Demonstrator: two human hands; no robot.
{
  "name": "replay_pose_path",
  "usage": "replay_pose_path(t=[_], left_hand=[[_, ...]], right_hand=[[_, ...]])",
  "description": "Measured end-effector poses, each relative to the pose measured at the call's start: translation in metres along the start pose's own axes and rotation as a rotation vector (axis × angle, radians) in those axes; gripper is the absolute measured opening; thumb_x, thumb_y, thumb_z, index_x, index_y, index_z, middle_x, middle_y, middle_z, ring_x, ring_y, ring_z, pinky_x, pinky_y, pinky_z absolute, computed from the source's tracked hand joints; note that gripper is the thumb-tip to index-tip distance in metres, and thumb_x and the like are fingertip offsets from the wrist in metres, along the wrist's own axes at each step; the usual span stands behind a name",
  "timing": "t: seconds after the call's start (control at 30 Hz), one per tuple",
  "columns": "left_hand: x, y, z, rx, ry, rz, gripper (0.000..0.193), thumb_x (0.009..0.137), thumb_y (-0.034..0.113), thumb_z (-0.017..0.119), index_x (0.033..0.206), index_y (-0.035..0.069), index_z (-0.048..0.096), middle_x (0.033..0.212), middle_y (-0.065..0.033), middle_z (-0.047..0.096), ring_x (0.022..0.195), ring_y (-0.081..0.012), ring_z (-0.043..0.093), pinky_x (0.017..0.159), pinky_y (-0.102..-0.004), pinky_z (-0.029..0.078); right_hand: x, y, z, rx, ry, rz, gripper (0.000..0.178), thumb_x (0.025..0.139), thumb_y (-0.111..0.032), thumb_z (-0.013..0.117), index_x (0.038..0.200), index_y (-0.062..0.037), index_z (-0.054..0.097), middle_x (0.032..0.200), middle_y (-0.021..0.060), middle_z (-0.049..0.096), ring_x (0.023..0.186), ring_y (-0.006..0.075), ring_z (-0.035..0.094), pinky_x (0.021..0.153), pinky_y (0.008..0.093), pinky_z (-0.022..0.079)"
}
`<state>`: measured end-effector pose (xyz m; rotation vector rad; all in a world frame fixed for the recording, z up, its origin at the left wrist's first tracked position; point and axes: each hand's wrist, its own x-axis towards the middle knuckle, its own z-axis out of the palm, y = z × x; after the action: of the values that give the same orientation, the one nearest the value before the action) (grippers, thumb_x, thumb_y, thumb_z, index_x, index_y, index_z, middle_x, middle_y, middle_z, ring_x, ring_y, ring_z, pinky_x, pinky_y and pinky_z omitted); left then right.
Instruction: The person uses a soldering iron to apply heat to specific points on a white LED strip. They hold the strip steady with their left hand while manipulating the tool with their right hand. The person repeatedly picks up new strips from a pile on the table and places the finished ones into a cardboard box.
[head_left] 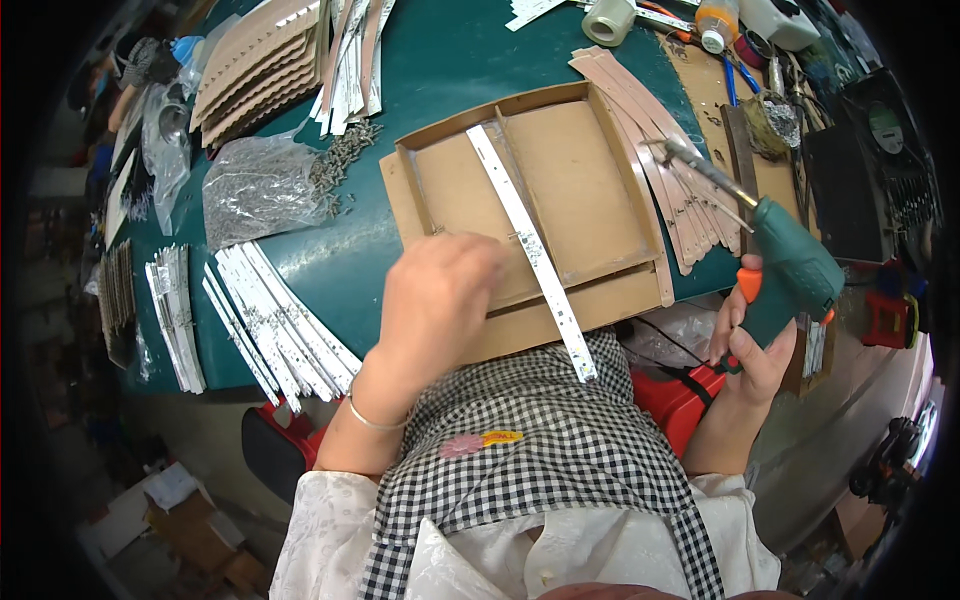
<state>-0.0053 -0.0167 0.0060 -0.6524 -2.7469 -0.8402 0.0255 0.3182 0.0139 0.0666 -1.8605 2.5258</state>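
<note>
My right hand (752,345) grips a green soldering gun (790,270) with an orange trigger. Its metal tip points up and to the left, above a fan of pinkish strips. In front of me a shallow cardboard tray (585,190) lies on the table. A white LED circuit strip (533,245) slants across this tray, its near end jutting over its front edge toward my apron. My left hand (440,290) hovers over the tray's left part, beside the strip. Its fingers are curled and slightly blurred; whatever they hold is hidden.
Several white circuit strips (275,320) lie at the left. Behind them are a plastic bag (262,185) and a heap of small dark parts (345,160). Stacked brown boards (260,75) stand at the far left. Pinkish strips (655,150) fan out right of the tray. A tape roll (608,22) sits at the back.
</note>
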Motion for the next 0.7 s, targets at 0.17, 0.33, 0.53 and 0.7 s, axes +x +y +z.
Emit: replay_pose_path(t=[0.17, 0.33, 0.53, 0.7], left_hand=[[0.005, 0.041, -0.003, -0.103, -0.315, 0.259, 0.032, 0.077, 0.008, 0.064, 0.109, 0.007, 0.070, 0.119, -0.0084, 0.068, 0.100, -0.0256, 0.061, 0.085, -0.0373, 0.050], [0.019, 0.049, 0.006, 0.021, -0.427, 0.457, 0.032, 0.079, 0.014, 0.062, 0.109, 0.007, 0.071, 0.111, -0.0013, 0.067, 0.098, -0.0200, 0.057, 0.084, -0.0330, 0.046], [0.007, 0.059, -0.022, 0.135, -0.394, 0.504, 0.030, 0.080, 0.018, 0.060, 0.107, 0.009, 0.071, 0.093, 0.0009, 0.060, 0.093, -0.0173, 0.055, 0.081, -0.0331, 0.043], [-0.018, 0.051, -0.079, 0.352, -0.434, 0.383, 0.022, 0.079, 0.019, 0.061, 0.097, 0.011, 0.070, 0.086, 0.0016, 0.057, 0.089, -0.0166, 0.053, 0.081, -0.0324, 0.042]], right_hand=[[0.008, 0.007, 0.002, -0.235, 0.169, -0.163, 0.070, 0.078, 0.011, 0.072, 0.141, 0.0070, 0.043, 0.095, 0.0062, 0.051, 0.079, 0.0151, 0.058, 0.061, 0.0248, 0.050], [0.036, 0.037, -0.022, -0.724, 0.279, -0.328, 0.046, 0.079, 0.005, 0.075, 0.122, 0.0040, 0.059, 0.099, 0.0075, 0.068, 0.086, 0.0155, 0.064, 0.080, 0.0290, 0.051], [0.074, 0.031, -0.013, -1.244, 0.399, -0.357, 0.056, 0.077, -0.003, 0.072, 0.131, -0.0020, 0.056, 0.113, 0.0243, 0.066, 0.104, 0.0451, 0.064, 0.090, 0.0444, 0.052], [0.083, 0.049, -0.040, -1.338, 0.303, -0.315, 0.068, 0.075, -0.006, 0.081, 0.136, 0.0018, 0.051, 0.126, 0.0244, 0.062, 0.117, 0.0419, 0.060, 0.099, 0.0435, 0.047]])
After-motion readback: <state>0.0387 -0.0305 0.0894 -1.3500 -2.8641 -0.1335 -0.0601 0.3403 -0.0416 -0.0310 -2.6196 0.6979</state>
